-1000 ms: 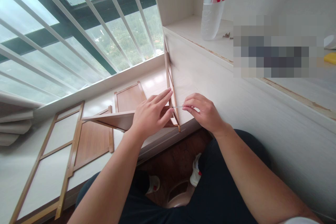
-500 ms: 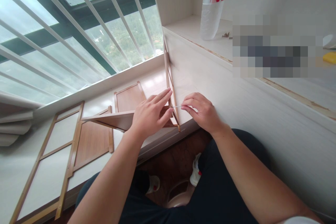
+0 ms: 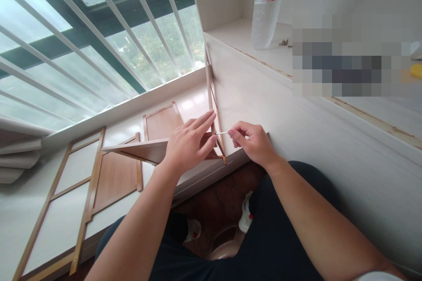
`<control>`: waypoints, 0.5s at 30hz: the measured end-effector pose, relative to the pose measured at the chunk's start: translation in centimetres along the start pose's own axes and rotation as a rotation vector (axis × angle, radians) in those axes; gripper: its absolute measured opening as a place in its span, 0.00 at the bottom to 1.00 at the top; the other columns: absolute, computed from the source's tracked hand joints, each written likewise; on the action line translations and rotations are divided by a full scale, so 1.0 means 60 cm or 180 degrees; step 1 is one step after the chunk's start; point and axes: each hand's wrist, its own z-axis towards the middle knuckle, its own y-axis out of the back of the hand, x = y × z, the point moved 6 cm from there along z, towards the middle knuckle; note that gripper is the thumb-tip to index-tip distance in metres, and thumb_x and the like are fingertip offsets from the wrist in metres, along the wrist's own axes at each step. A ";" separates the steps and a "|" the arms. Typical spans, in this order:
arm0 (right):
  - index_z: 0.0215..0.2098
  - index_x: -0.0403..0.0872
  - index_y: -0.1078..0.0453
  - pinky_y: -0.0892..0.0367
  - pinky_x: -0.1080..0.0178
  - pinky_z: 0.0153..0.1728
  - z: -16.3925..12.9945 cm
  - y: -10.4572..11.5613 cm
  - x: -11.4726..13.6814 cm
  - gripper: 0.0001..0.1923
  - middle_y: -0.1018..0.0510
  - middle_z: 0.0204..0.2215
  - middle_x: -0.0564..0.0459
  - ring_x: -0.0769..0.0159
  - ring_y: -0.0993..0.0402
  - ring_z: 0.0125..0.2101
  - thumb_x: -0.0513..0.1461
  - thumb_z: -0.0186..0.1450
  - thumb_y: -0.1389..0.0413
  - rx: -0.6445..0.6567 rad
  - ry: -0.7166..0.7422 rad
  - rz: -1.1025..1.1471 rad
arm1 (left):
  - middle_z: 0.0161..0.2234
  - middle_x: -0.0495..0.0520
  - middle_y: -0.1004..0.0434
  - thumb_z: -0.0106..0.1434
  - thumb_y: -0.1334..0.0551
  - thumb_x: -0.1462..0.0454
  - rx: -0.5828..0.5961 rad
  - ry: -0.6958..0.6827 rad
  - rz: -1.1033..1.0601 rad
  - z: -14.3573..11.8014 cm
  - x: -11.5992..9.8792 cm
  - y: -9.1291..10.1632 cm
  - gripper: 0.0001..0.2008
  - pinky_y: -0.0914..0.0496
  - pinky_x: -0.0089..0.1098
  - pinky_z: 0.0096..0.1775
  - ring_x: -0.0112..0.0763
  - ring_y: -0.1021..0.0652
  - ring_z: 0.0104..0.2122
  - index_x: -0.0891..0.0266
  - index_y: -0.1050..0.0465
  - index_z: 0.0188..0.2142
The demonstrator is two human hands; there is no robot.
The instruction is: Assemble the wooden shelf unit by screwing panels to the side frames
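My right hand (image 3: 252, 139) pinches a thin silvery rod (image 3: 222, 133) that looks like a hex key. Its far tip meets the upright bar of a wooden frame (image 3: 221, 145), close to my left hand. My left hand (image 3: 191, 140) lies over the joint of that frame and a wooden panel (image 3: 145, 151), fingers stretched along it and thumb apart, steadying the piece. The panel stands on edge, sticking out leftward from the frame. The joint under my left palm is hidden, as is the end of the rod inside my right fingers.
On the sill lie a flat ladder-like wooden frame (image 3: 54, 196), a brown panel (image 3: 115, 178) and another panel (image 3: 161, 124). A barred window (image 3: 132, 30) rises behind. A bottle (image 3: 265, 13) and small metal fittings (image 3: 283, 42) sit on the right-hand ledge, beside a blurred patch.
My right fingers have curled in from a stretched pinch, and the hand sits slightly lower, showing more of the rod. The left hand and wooden frame stay put.
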 end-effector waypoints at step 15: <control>0.37 0.48 0.28 0.33 0.60 0.39 0.006 0.017 0.025 0.09 0.24 0.32 0.52 0.62 0.29 0.34 0.43 0.74 0.43 -0.0004 0.1121 -0.0618 | 0.71 0.48 0.39 0.74 0.51 0.49 -0.0014 -0.0002 0.0006 0.000 -0.001 0.001 0.31 0.27 0.43 0.57 0.46 0.28 0.63 0.53 0.41 0.72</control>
